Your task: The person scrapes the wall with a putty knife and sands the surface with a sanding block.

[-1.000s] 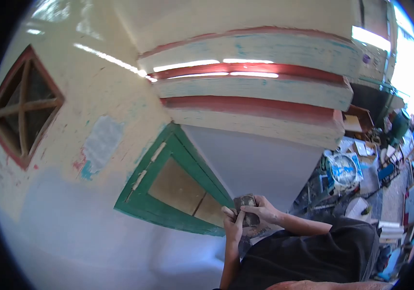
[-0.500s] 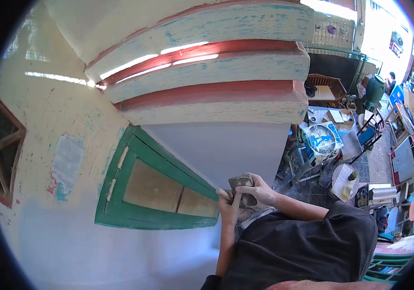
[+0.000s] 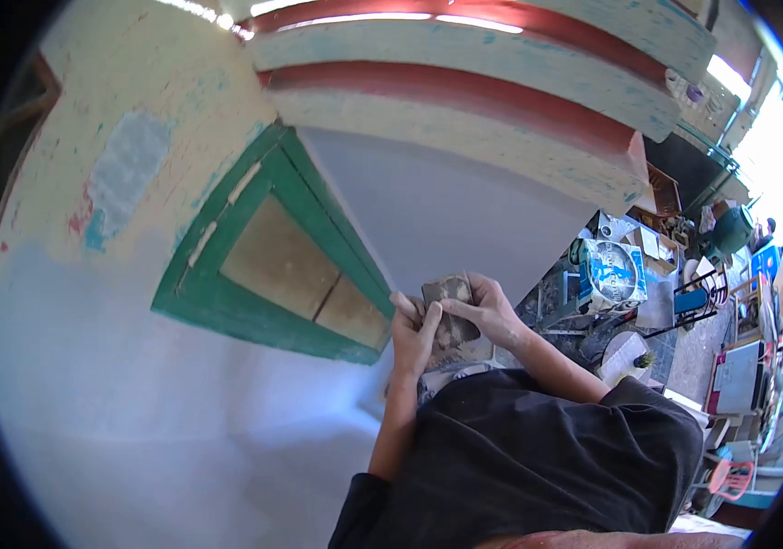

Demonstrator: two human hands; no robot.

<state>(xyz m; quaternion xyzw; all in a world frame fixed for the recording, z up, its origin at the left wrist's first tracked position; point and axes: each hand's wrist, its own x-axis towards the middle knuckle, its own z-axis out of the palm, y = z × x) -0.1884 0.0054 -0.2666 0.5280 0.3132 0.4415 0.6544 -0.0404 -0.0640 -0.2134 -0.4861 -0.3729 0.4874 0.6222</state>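
Dusty and grey-brown, a small rectangular block (image 3: 447,291) is held in front of my chest. My right hand (image 3: 494,316) is closed round its right side, thumb across the near face and fingers behind. At its left edge, my left hand (image 3: 412,334) is closed too, its thumb pointing up against the block and its fingers curled. Pale dust coats the fingers of both hands. Just left of the hands is the lower end of a green-framed panel (image 3: 286,261) set in the wall.
White-and-red stair-like ledges (image 3: 465,119) project overhead. A pale wall (image 3: 135,384) with patched paint runs along the left. To the right lie a blue-and-white box (image 3: 611,273), a black-framed chair (image 3: 691,300), a pink chair (image 3: 730,479) and stacked clutter. A green jar (image 3: 732,229) stands farther back.
My view has tilted and turned, so the ledges and panel appear higher and rotated. Both hands have risen slightly in view with the block still between them, and it shows more of its face.
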